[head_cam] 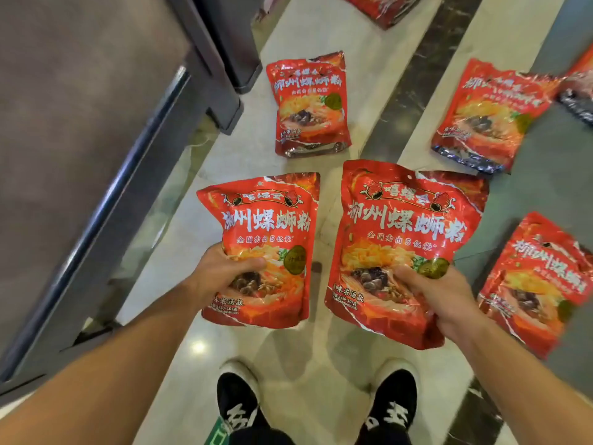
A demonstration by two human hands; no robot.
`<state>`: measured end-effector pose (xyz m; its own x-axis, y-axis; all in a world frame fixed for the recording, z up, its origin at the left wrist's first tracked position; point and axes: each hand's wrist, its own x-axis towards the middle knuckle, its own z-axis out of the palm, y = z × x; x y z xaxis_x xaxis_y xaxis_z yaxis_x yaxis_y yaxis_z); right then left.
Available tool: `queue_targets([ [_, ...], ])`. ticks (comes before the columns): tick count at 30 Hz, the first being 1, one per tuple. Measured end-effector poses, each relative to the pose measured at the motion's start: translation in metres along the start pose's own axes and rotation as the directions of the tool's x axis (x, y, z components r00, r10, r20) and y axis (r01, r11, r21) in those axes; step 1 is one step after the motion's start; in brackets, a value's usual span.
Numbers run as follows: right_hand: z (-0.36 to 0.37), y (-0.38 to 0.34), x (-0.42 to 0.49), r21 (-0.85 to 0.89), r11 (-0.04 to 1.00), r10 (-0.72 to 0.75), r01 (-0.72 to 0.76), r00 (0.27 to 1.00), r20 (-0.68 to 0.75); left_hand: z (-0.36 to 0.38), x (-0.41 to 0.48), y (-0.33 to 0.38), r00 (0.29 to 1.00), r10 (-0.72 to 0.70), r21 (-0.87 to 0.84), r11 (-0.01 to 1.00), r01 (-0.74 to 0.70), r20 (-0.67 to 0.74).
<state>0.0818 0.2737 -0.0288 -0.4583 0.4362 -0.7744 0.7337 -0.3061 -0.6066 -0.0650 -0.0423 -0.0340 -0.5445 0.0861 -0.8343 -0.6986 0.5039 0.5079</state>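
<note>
Standing on a pale polished stone floor [321, 348]. My left hand [221, 274] grips a glossy red foil noodle pouch [266, 226] at its lower left, thumb across the front. My right hand [439, 297] grips a second red foil pouch [404, 226] at its lower right. Both are held in the air, side by side, not touching. A loose red pouch [539, 284] lies just to the right. My call: grip firmly without crushing the contents, and stack both in one hand before reaching again.

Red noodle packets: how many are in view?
7. Left hand holds one packet, right hand another; three lie on the floor; two are cut by top and right edges. Others may be hidden.
</note>
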Motion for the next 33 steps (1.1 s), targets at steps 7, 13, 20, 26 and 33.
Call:
queue_targets([
  [7,-0.074,-0.181,-0.135,0.027,0.997,-0.071,0.070,0.996,0.053,-0.029,-0.157,0.192,0.965,0.160,-0.015,0.987,-0.161,0.207],
  [13,-0.146,-0.336,-0.264,0.040,0.963,-0.267,0.267,0.964,-0.004,-0.036,-0.320,0.348,0.917,0.368,-0.103,0.929,-0.355,0.156],
  [20,-0.223,-0.453,-0.431,0.119,0.876,-0.462,0.468,0.884,-0.076,-0.031,-0.497,0.457,0.823,0.555,-0.146,0.830,-0.539,0.117],
  [26,-0.278,-0.482,-0.555,0.173,0.813,-0.531,0.556,0.830,-0.169,-0.019,-0.601,0.508,0.725,0.667,-0.157,0.745,-0.648,0.170],
  [33,-0.316,-0.460,-0.667,0.244,0.727,-0.546,0.642,0.756,-0.360,0.005,-0.694,0.543,0.575,0.734,-0.194,0.662,-0.724,0.362],
])
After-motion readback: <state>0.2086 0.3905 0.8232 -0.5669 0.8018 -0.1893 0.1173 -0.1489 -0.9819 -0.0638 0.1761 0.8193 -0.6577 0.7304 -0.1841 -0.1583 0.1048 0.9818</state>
